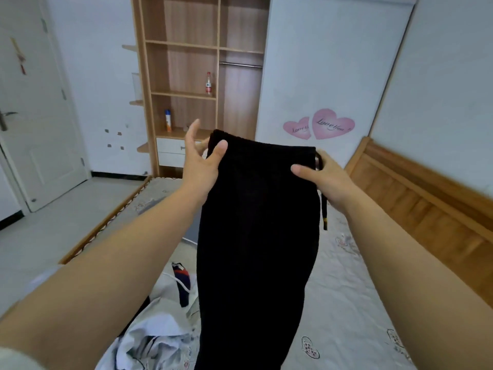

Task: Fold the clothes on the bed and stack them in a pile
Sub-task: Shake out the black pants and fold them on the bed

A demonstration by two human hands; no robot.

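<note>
Black trousers [256, 236] hang upright in the air over the bed [344, 303], waistband at the top. My left hand [200, 158] pinches the waistband's left corner between thumb and fingers, with the index finger sticking up. My right hand [322, 177] grips the right corner, thumb on the front. A black drawstring [324, 209] dangles below my right hand. The trouser legs drop out of view at the bottom edge. A heap of unfolded clothes [162, 335], white and grey with a dark red-and-blue piece [182, 279], lies on the bed at the lower left.
A wooden headboard [426, 204] runs along the bed's right side. Beyond the foot of the bed stands an open wooden wardrobe [186, 76] holding a bottle [208, 82] and a spray can [167, 120]. A white door [40, 129] and grey floor [66, 217] lie to the left.
</note>
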